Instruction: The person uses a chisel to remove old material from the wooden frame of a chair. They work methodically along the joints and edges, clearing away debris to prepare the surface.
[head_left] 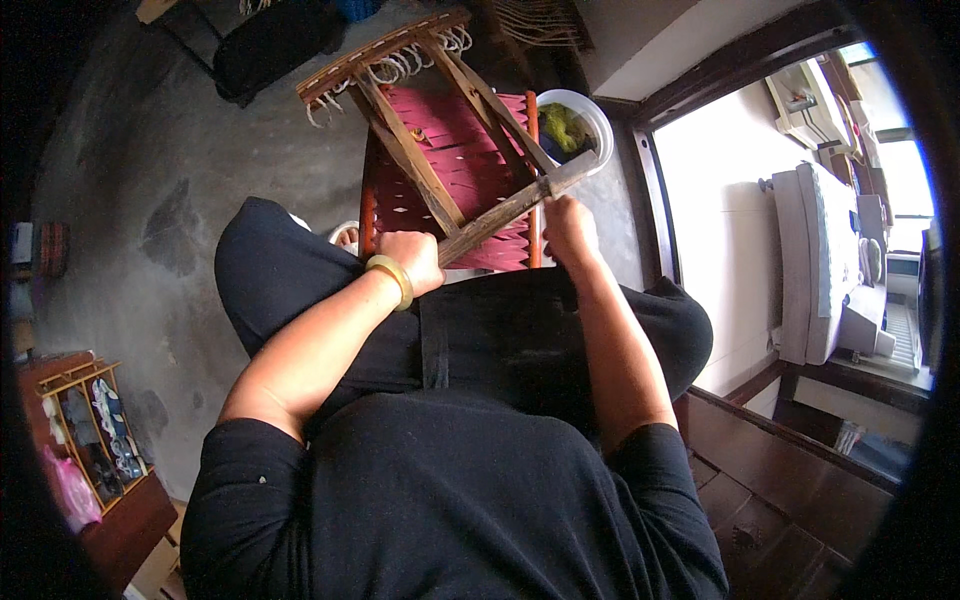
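A worn wooden stool frame [498, 219] leans away from my lap, with long legs running to a far bar strung with white cord loops. My left hand [412, 260], a pale bangle on its wrist, is closed around the left end of the near bar. Toward that bar's right end, my right hand [572, 232] is closed against the wood; its fingertips are mostly hidden. Beneath the frame stands a low seat [450, 140] woven from red straps, with reddish-brown side rails.
A white bucket [606, 140] holding something yellow-green stands right of the red seat. Farther off at the upper left is a black chair [270, 50]. A shoe rack [95, 430] and a pink plastic bag [70, 490] are at lower left. A dark-framed doorway [655, 200] opens on the right.
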